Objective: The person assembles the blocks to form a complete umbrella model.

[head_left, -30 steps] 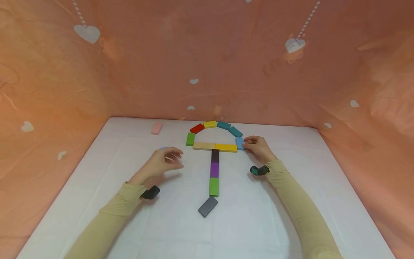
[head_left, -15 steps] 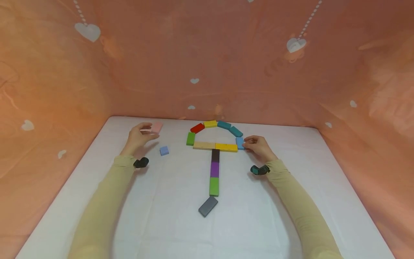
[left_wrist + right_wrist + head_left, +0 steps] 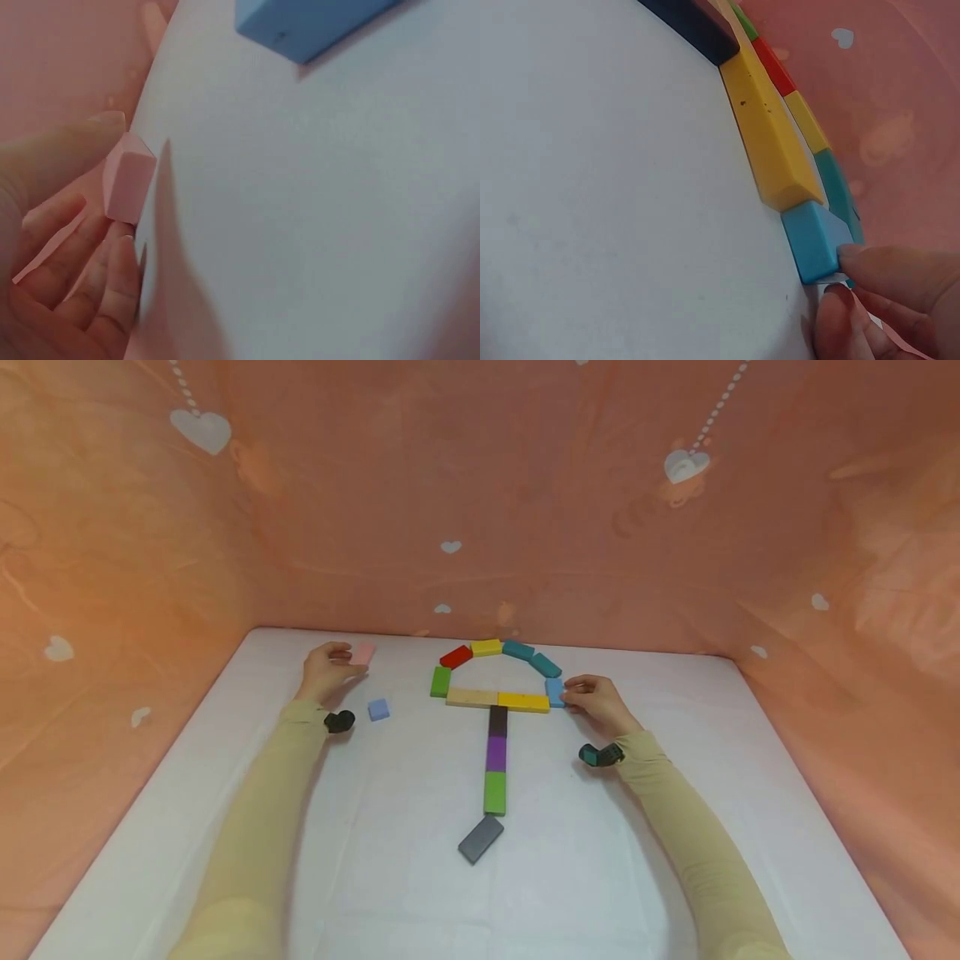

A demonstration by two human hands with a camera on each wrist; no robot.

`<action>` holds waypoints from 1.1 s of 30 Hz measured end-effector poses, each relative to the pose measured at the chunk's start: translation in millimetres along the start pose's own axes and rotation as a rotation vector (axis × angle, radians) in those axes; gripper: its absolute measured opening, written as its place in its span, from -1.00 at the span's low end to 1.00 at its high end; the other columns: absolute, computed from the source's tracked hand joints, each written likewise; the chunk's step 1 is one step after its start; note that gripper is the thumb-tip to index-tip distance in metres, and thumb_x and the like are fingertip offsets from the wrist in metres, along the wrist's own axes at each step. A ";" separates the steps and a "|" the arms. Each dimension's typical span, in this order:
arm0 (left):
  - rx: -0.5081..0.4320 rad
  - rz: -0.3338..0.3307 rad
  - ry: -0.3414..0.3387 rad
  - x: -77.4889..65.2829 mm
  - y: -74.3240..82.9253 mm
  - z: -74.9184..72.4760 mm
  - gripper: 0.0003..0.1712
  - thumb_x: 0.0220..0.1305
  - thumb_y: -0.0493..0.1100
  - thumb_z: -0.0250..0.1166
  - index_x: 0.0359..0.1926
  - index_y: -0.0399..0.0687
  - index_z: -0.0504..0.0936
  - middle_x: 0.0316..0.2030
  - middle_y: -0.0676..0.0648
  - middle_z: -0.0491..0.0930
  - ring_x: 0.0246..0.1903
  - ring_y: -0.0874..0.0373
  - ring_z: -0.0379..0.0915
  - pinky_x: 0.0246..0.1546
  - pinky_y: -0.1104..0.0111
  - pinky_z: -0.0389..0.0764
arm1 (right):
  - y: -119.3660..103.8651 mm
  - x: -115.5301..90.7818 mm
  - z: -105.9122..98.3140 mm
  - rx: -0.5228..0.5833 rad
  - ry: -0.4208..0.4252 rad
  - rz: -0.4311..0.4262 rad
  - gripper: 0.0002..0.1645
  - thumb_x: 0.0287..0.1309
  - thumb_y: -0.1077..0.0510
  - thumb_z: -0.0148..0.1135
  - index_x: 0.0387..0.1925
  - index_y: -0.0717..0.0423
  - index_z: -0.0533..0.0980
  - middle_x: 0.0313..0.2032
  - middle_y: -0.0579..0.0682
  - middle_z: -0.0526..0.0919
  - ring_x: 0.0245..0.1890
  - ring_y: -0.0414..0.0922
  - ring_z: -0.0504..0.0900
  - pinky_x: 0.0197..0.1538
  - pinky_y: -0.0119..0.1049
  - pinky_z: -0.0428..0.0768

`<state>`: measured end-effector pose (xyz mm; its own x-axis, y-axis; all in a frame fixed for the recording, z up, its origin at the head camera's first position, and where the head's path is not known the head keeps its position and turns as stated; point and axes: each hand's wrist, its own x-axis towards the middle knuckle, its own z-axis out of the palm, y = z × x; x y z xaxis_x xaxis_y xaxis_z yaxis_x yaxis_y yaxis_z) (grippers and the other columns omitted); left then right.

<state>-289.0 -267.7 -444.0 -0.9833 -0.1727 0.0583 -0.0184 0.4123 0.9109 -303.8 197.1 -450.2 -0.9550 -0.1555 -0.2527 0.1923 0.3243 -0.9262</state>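
My left hand (image 3: pixel 327 670) is at the pink block (image 3: pixel 363 653) at the back left. In the left wrist view the thumb meets one side of the pink block (image 3: pixel 129 184) and curled fingers meet the other. My right hand (image 3: pixel 597 702) pinches the light blue block (image 3: pixel 555 692) at the right end of an arch of blocks. In the right wrist view the thumb presses the light blue block (image 3: pixel 815 240), which lies against the end of a yellow-orange block (image 3: pixel 772 142). A small periwinkle-blue block (image 3: pixel 378 709) lies apart, nearer than the left hand.
Green (image 3: pixel 441 682), red (image 3: pixel 456 657), yellow (image 3: pixel 486 647) and teal blocks (image 3: pixel 518 650) form the arch. A tan block (image 3: pixel 472 697) continues its base. Black, purple (image 3: pixel 496 754) and green blocks run down as a stem to a slanted grey block (image 3: pixel 481 839). Heart-patterned cloth surrounds the white table.
My left hand has moved back and left, past the small blue block, to the pink block and closed in on it. My right hand has stayed at the light blue block.
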 end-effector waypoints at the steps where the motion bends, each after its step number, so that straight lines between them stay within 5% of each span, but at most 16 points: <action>1: 0.003 -0.004 0.002 1.7 -0.7 0.1 -0.34 0.09 -0.37 0.39 0.20 -0.46 0.36 0.10 -0.41 0.42 0.09 -0.20 0.38 0.12 0.13 0.40 | 0.1 0.2 -0.1 -0.005 0.000 -0.002 -0.54 0.22 0.28 0.23 0.13 0.34 0.41 -0.13 0.18 0.48 -0.28 -0.07 0.51 -0.21 -0.43 0.61; 10: 0.032 -0.028 0.003 15.2 -10.3 0.9 -0.31 0.05 -0.35 0.43 0.20 -0.45 0.39 0.11 -0.40 0.44 0.09 -0.20 0.40 0.13 0.11 0.42 | -1.0 -0.4 -1.3 -0.020 -0.003 -0.015 -0.55 0.23 0.27 0.22 0.13 0.35 0.41 -0.14 0.18 0.49 -0.29 -0.07 0.52 -0.20 -0.41 0.61; 21: 0.067 -0.021 -0.021 8.8 -5.1 -0.9 -0.41 0.10 -0.38 0.38 0.17 -0.43 0.44 0.07 -0.38 0.49 0.01 -0.12 0.43 0.02 0.26 0.47 | -0.1 -1.6 -0.7 0.004 0.000 0.005 -0.54 0.23 0.26 0.24 0.14 0.33 0.42 -0.11 0.18 0.50 -0.26 -0.05 0.52 -0.19 -0.41 0.61; 25: 0.057 -0.001 -0.058 -0.1 -0.7 -2.8 -0.44 0.12 -0.42 0.34 0.17 -0.41 0.44 0.07 -0.37 0.49 -0.02 -0.08 0.42 -0.06 0.37 0.47 | -0.4 -1.8 -0.3 0.012 -0.003 0.001 -0.55 0.23 0.26 0.23 0.13 0.33 0.42 -0.12 0.18 0.50 -0.27 -0.05 0.52 -0.18 -0.40 0.61; 33: 0.058 0.106 -0.048 -2.4 -4.6 -1.7 -0.41 0.06 -0.54 0.32 0.17 -0.39 0.45 0.06 -0.35 0.50 0.04 -0.16 0.42 -0.01 0.28 0.47 | 1.6 1.4 -1.6 0.011 -0.007 -0.003 -0.55 0.22 0.29 0.22 0.12 0.36 0.41 -0.14 0.18 0.48 -0.28 -0.06 0.52 -0.20 -0.41 0.62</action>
<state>-286.3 -270.8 -447.7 -0.9878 -0.0825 0.1324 0.0774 0.4774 0.8752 -305.2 198.9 -451.6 -0.9539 -0.1628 -0.2522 0.1923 0.3135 -0.9299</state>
